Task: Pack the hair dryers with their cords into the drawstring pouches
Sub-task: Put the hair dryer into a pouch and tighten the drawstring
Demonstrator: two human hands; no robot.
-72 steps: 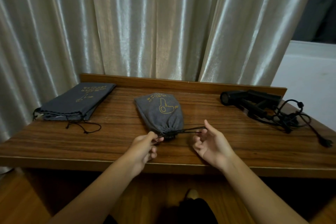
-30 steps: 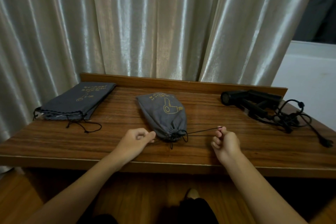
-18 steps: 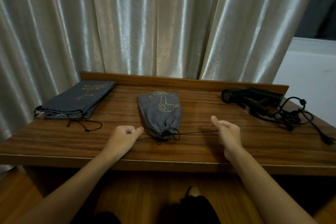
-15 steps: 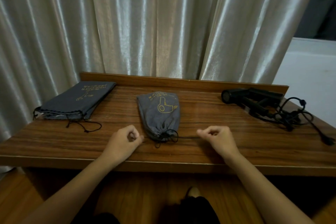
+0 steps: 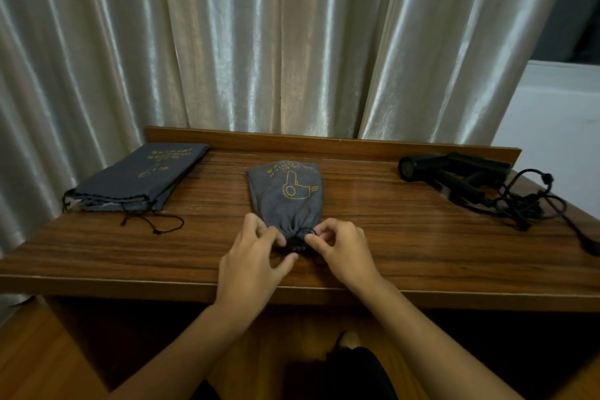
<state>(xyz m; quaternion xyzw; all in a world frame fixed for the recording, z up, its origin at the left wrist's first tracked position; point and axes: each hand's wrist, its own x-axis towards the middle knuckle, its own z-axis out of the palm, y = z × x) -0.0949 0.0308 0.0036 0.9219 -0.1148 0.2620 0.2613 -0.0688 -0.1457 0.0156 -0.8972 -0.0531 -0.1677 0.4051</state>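
Wooden tabletop (image 5: pixel 406 237) fills my view, its front edge nearest me, with silvery curtains (image 5: pixel 259 42) hanging behind it. Closest in, my left hand (image 5: pixel 251 258) and right hand (image 5: pixel 341 248) meet at the gathered mouth of the middle pouch (image 5: pixel 285 198). Each grip is narrow, thumb and fingers curled in on the bunched black drawstring (image 5: pixel 297 239) at the neck; I cannot tell exactly which strand each one pinches. That pouch is grey, bulging, with a yellow dryer outline on it, lying at the centre with its closed end away from me. Farther back on the left lies a flat pouch (image 5: pixel 143 177), its loose cords trailing toward me. At the far right a black hair dryer (image 5: pixel 451 172) rests beside its tangled cord (image 5: pixel 526 204).
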